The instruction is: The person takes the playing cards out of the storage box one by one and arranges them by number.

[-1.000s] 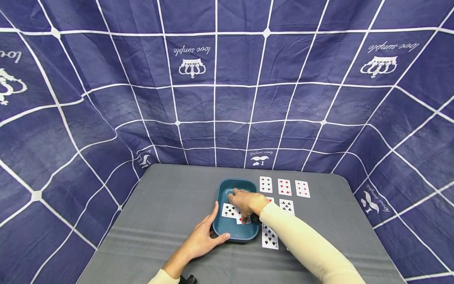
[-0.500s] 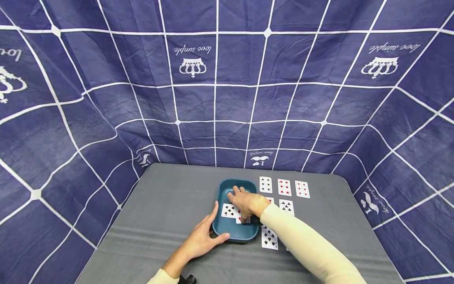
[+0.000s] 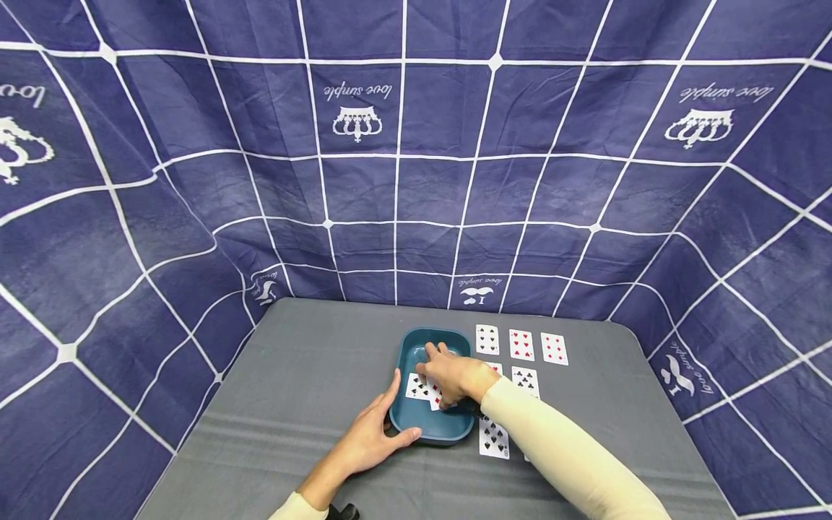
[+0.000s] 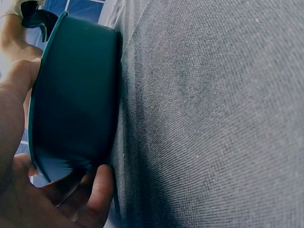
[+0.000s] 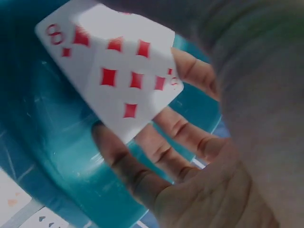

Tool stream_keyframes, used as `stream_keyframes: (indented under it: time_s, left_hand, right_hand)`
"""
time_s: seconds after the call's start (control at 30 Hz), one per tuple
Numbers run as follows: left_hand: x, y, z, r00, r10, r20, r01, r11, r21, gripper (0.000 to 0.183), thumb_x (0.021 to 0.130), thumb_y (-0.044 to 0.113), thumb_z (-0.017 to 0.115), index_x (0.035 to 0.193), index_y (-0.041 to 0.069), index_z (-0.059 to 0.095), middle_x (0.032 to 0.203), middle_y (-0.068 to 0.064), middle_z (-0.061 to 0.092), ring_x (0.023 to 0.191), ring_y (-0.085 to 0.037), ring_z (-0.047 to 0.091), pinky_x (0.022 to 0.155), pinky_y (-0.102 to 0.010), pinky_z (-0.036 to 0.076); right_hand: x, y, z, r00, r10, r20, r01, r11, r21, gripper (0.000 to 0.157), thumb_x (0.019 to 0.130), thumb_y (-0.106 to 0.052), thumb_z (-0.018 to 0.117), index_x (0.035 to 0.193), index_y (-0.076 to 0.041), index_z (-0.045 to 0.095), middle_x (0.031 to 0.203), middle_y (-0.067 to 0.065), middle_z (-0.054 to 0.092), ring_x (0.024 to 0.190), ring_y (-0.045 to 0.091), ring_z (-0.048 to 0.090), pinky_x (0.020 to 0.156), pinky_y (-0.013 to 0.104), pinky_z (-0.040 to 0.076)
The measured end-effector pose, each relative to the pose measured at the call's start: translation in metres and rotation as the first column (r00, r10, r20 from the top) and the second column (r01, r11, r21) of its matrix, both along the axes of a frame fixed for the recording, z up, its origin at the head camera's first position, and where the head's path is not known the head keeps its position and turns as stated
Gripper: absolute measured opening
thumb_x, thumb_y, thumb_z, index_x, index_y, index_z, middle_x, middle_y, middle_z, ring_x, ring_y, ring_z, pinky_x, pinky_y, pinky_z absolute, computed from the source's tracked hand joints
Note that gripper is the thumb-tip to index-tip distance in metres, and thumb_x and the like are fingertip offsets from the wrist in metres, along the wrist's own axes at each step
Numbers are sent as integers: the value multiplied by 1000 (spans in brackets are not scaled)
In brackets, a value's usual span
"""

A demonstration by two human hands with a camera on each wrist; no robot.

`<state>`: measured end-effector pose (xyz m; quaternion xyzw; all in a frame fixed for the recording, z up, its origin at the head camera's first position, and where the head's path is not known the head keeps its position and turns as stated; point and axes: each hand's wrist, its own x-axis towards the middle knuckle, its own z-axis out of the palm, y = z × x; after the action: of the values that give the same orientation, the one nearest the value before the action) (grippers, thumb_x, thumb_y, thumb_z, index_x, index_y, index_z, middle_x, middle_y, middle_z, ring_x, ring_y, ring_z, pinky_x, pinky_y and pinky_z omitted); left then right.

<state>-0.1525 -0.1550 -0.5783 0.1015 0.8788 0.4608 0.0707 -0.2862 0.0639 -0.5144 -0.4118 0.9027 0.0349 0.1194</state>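
Note:
My left hand [image 3: 372, 437] grips the near left corner of a teal tray [image 3: 425, 427], the thumb at its near side and the fingers along the left wall. In the left wrist view the fingers [image 4: 100, 192] curl round the tray's side, low by the cloth. Inside the tray, my right hand [image 3: 460, 374] pinches a playing card, the eight of diamonds [image 5: 121, 76]; the fingertips go behind the card's edges in the right wrist view. A spade card [image 3: 417, 386] lies on the tray floor, partly under the diamond card.
Several playing cards lie on the grey cloth right of the tray, among them a spade six [image 3: 487, 339], a heart card [image 3: 521, 345], a diamond card [image 3: 555, 349], a club card [image 3: 525, 380] and another spade card [image 3: 494, 439]. The right sleeve hides others. Blue checked cloth [image 3: 429, 180] walls the table.
The eight of diamonds has turned and shifted left over the spade card as the right hand's fingers drew in. The left hand stays at the tray.

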Motion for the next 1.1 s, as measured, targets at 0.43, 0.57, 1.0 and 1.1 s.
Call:
stream_keyframes:
  time_s: [0.43,0.57,1.0,1.1]
  left_hand:
    - [0,1,-3,1000,13,4,-13,1000,0,116,103,50,90,189,25,17,181,-27,47,159,-43,59,115,-53,66]
    - [-1,1,-3,1000,16,-6,-16,1000,5,117,103,51,91,189,24,17,181,-27,47,158,-43,60,113,-53,67]
    - [-1,3,-1,999,42,3,-42,999,14,118,101,52,92,189,27,17,185,-27,42,164,-44,54,117,-52,65]
    - [0,4,-1,999,44,3,-44,999,17,119,101,51,92,189,25,17,184,-27,42,164,-44,54,117,-52,65]
  right_hand:
    - [-3,30,10,992,100,-72,-117,946,-303,79,83,-28,108,147,-12,64,134,6,62,114,24,59,104,41,62]
    - [1,44,15,990,111,-91,-137,922,-362,94,83,-23,106,161,-10,56,147,7,66,127,29,64,114,47,61]
    - [29,109,32,998,14,-53,-35,900,-434,94,86,-17,102,161,1,49,172,16,62,150,39,64,127,55,58]
    - [33,126,29,996,3,-89,-42,897,-441,87,84,-16,102,156,0,55,168,17,65,146,37,66,124,54,60]
